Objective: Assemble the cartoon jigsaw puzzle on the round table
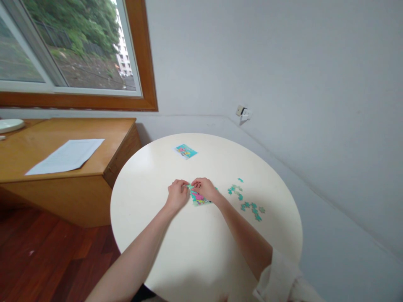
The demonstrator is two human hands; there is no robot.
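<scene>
A partly joined jigsaw puzzle [198, 197], with pink, yellow and teal printing, lies on the round white table [151, 247]. At its upper left corner my left hand [178, 194] pinches a small green puzzle piece [189, 186]. My right hand [205, 188] reaches over the puzzle and closes its fingertips on the same corner, hiding much of the puzzle's upper and right part. The fingertips of both hands nearly meet there.
Several loose teal and pale green puzzle pieces [254, 209] lie to the right. A printed picture card [186, 151] rests near the table's far edge. Left of the table stands a wooden desk [75, 167] holding white paper [67, 156]. A wall socket [244, 112] is behind.
</scene>
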